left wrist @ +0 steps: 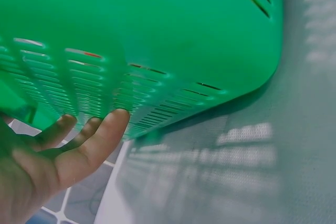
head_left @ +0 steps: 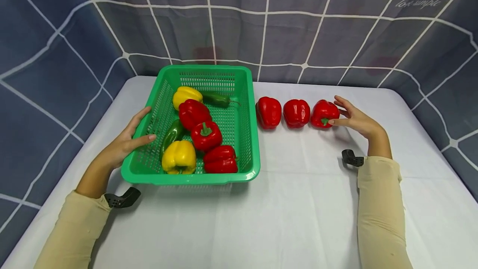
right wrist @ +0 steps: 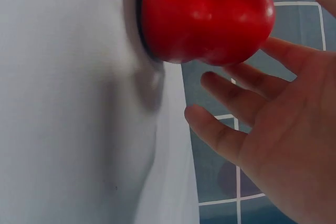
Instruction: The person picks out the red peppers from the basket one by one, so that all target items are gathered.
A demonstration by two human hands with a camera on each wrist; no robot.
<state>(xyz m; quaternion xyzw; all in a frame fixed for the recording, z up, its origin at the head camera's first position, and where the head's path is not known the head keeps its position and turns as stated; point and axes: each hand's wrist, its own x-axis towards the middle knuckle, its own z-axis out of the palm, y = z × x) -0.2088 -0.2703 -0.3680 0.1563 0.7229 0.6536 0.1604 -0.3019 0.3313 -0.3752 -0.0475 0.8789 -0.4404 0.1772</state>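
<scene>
Three red bell peppers (head_left: 296, 113) are set in a row on the white table (head_left: 298, 211), just to the right of a green basket (head_left: 190, 178); the rightmost pepper (head_left: 324, 113) is flanked by the right hand (head_left: 356, 123), whose fingers are held apart, and whether it is touched cannot be told. By the left hand (head_left: 125, 142) the basket's left side is met, fingers extended along the outer wall and thumb laid over the rim. Within it are held three red peppers (head_left: 194, 114), two yellow peppers (head_left: 179, 156) and two long green peppers (head_left: 171, 136)
</scene>
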